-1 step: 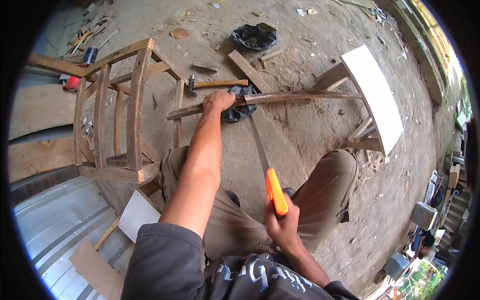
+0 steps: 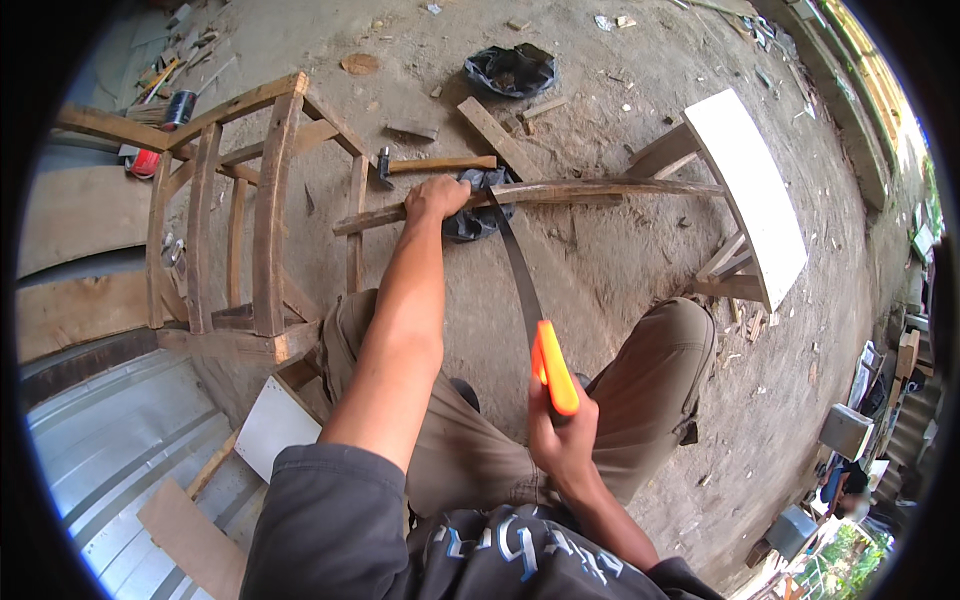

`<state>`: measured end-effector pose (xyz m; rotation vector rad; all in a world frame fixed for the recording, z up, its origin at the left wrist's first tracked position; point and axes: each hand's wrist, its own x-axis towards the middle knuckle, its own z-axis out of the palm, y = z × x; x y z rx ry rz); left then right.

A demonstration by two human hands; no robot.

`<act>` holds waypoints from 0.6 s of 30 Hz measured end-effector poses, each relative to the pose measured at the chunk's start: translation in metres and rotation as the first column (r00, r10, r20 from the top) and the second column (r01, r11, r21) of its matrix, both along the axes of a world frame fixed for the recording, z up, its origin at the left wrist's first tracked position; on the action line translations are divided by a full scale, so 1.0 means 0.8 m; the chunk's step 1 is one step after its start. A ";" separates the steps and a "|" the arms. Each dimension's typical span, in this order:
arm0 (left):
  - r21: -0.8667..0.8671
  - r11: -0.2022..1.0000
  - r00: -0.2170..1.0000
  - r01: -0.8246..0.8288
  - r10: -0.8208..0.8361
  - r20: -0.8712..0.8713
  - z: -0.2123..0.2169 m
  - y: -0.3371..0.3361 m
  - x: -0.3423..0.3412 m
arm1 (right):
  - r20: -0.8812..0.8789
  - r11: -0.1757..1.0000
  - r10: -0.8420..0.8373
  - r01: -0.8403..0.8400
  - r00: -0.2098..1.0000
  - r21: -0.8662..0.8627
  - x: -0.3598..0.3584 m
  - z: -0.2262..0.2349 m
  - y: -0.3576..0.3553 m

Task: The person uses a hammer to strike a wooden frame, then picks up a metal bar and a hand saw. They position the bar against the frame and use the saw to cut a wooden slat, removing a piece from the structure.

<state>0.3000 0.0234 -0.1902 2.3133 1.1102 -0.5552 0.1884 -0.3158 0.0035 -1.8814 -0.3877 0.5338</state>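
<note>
My left hand (image 2: 437, 198) is closed over a long, slightly curved wooden strip (image 2: 600, 189), pressing it down. The strip spans from a bare wooden chair frame (image 2: 270, 200) on the left to a white-topped stool (image 2: 750, 190) on the right. My right hand (image 2: 560, 440) grips the orange handle (image 2: 553, 367) of a handsaw. Its dark blade (image 2: 515, 265) runs up to the strip and meets it just right of my left hand. My knees in khaki trousers are on either side of the saw.
A hammer (image 2: 440, 164) and a short plank (image 2: 497, 137) lie on the dirt floor behind the strip, with a black bag (image 2: 510, 70) farther back. Corrugated metal sheet (image 2: 110, 440) and a white board (image 2: 270, 425) are at lower left. Tools and a red can (image 2: 145, 160) are at upper left.
</note>
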 end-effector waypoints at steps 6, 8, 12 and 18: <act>-0.012 0.999 0.998 -0.050 0.050 -0.023 0.015 -0.012 -0.002 | -0.162 0.998 -0.012 0.002 0.987 -0.059 0.090 -0.055 0.112; -0.027 0.999 0.998 -0.020 0.021 0.055 0.007 -0.005 -0.011 | -0.067 0.999 0.028 -0.029 0.997 -0.027 0.071 -0.064 0.091; -0.007 1.000 0.999 -0.024 0.024 0.043 0.007 -0.011 -0.014 | -0.153 0.998 0.014 -0.024 0.988 -0.061 0.003 -0.024 0.005; -0.001 1.000 0.999 -0.028 0.028 0.016 0.015 -0.013 -0.009 | -0.043 0.995 -0.020 0.016 0.999 -0.094 0.037 -0.078 0.048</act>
